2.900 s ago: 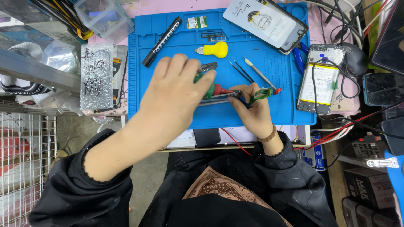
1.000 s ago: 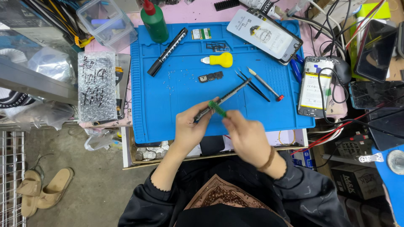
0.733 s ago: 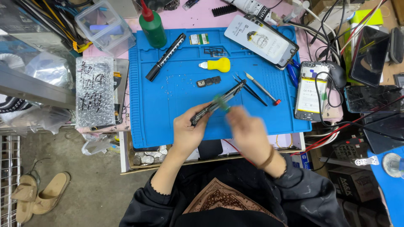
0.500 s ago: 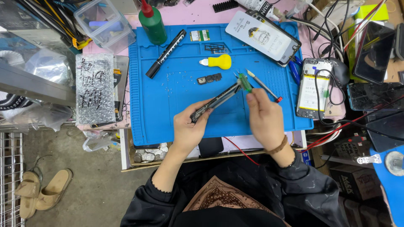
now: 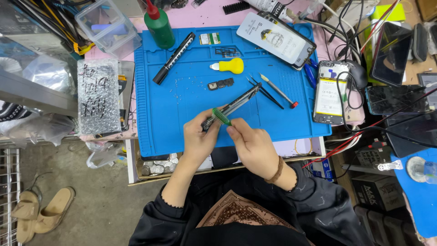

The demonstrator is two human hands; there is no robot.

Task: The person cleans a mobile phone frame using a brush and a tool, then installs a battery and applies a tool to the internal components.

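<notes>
Left hand point(image 5: 199, 139) grips the phone frame point(image 5: 232, 107) edge-on above the blue mat point(image 5: 182, 105); right hand point(image 5: 252, 148) pinches a green-handled tool point(image 5: 221, 117) against it.

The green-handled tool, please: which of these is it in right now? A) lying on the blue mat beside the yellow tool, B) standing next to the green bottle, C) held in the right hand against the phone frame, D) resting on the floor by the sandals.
C: the right hand pinches the green-handled tool against the phone frame, which the left hand holds.
</notes>
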